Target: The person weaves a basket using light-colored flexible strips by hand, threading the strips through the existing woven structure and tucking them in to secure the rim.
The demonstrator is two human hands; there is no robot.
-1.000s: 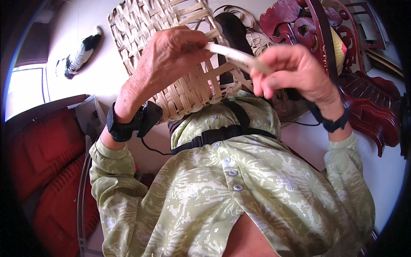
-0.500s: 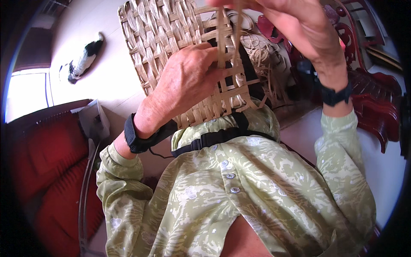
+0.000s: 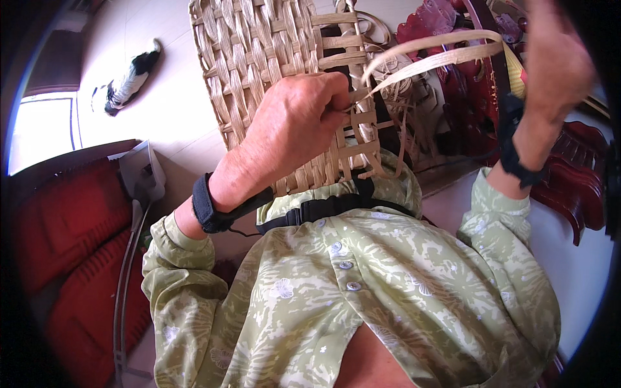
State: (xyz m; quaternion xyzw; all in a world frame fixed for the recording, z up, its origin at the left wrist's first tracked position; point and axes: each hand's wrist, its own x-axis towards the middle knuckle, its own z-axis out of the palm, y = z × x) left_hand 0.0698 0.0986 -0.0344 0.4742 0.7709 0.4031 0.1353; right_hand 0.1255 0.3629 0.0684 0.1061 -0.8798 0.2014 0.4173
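Observation:
A woven panel of flat tan fibre strips (image 3: 249, 45) rests over my lap, its open right side showing cross strips over a dark gap. At that side my left hand (image 3: 291, 123) is closed, thumb and fingers pinching a flat strip at the weave; the fingertips are partly hidden. From there the pale strip (image 3: 440, 61) arcs out in a long loop toward my right hand (image 3: 559, 71). That hand is raised at the upper right and smeared by motion, so its fingers and any hold on the strip cannot be made out.
Loose strips (image 3: 394, 71) lie in a tangle beyond the panel's right side. Dark red carved wooden furniture (image 3: 469, 97) stands at the right. Red cushioned seating (image 3: 71, 220) is at the left. A black-and-white animal (image 3: 129, 81) lies on the pale floor.
My right hand has swung right and slightly down, away from the panel. The strip now stretches sideways in a loop. Panel and left hand have shifted slightly right.

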